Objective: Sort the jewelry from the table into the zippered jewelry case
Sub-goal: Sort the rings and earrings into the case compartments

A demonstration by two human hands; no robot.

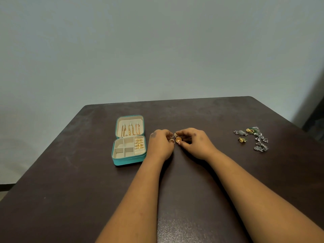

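Observation:
A teal zippered jewelry case (130, 160) lies open on the dark table, left of centre. Gold chains (131, 130) hang in its lid, and gold rings (139, 143) fill the ring rolls on the right of the tray; the beige compartments look bare. Just right of the case, my left hand (160, 145) pinches a small gold earring (171, 140). My right hand (194, 142) pinches a round gold dome earring (178, 139) beside it. The two hands almost touch at the fingertips. A loose pile of silver, gold and green jewelry (254, 138) lies far right.
The dark brown table (70, 172) ends at a pale wall at the back. Its right rear corner is near the jewelry pile. A small gold piece (242, 139) lies apart at the pile's left edge.

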